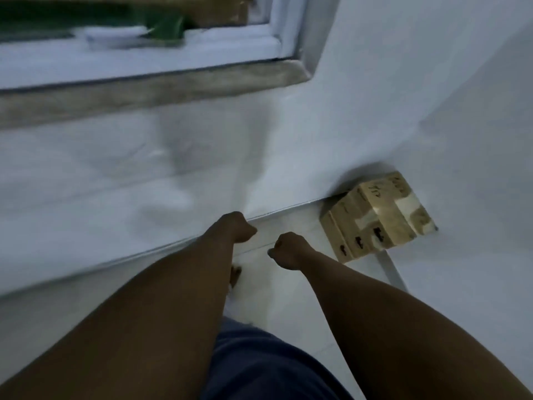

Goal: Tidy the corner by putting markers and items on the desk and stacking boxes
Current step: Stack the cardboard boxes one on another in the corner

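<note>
A taped brown cardboard box (377,217) with black handwriting and printed symbols sits on the pale floor in the corner where two white walls meet. Both my arms reach down in front of me. My left hand (235,228) hangs with curled fingers near the foot of the wall and holds nothing that I can see. To its right, my right hand (288,251) is also curled and holds nothing visible, a short way left of the box. No markers or desk are in view.
A window with a white frame (138,57) and a grey-brown sill (150,90) runs along the upper left wall. White skirting (390,269) lines the right wall below the box. My bare foot (235,277) stands on the tiled floor.
</note>
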